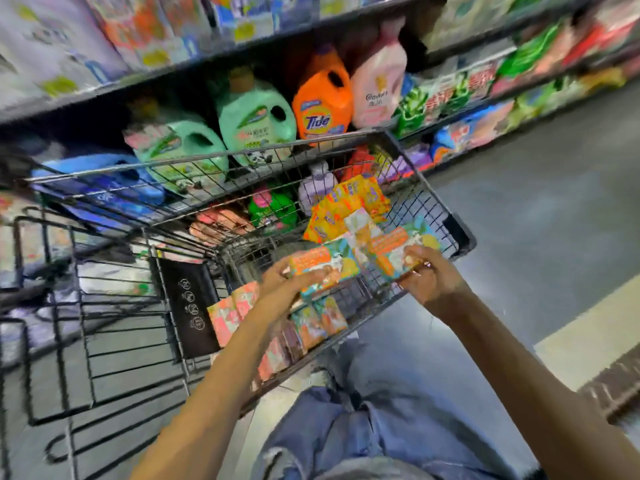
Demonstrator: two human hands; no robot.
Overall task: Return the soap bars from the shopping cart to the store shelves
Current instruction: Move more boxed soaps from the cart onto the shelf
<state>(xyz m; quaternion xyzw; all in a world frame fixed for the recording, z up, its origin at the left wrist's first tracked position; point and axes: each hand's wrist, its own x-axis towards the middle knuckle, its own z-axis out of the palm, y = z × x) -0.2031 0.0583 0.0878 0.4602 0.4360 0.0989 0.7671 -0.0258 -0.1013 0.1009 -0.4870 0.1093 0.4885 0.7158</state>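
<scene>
Both hands are holding soap packs above the cart (429, 188). The left hand (287, 278) is gripping 1 orange-and-teal pack (322, 265); the right hand (427, 271) is curling around another (394, 251). More packs (318, 323) are lying in the cart beside shelves (138, 81) of jugs (322, 102).
</scene>
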